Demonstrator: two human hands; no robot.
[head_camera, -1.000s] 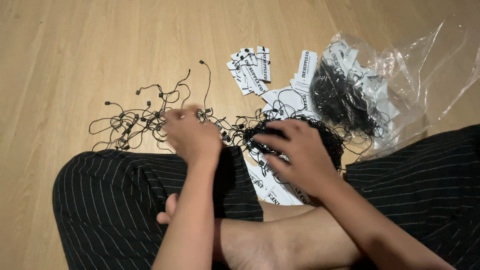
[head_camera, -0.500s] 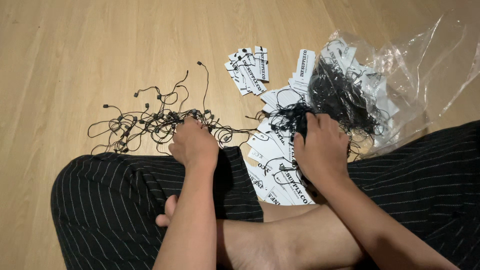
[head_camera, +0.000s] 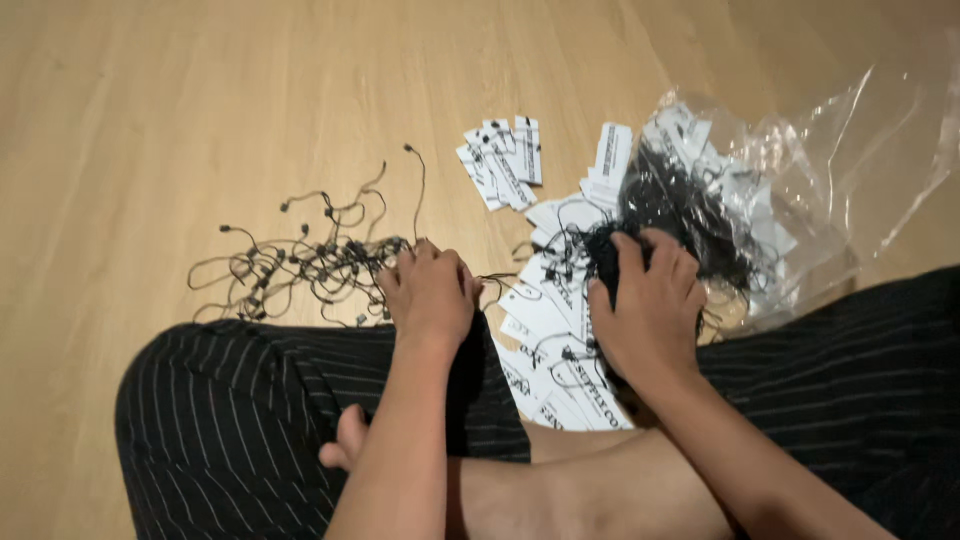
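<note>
Floor: a light wooden floor (head_camera: 180, 110) is seen from above, and a person is seated on it cross-legged in dark pinstriped trousers (head_camera: 250, 400).
Left hand: the left hand (head_camera: 430, 292) is laid palm down at the right end of a tangle of loose black strings (head_camera: 300, 265); the fingers are bent over the cords, but whether any cord is pinched cannot be told.
Right hand: the right hand (head_camera: 650, 305) is set on a dense bunch of black strings (head_camera: 680, 215), with the fingertips curled into its near edge; a closed hold cannot be made out.
Tags: white paper tags (head_camera: 545, 330) are scattered between the two hands and under the right hand, with a small fan of tags (head_camera: 500, 165) lying apart farther out.
Bag: a clear plastic bag (head_camera: 850, 170) is spread at the right, with the dense bunch and more tags lying at its mouth.
</note>
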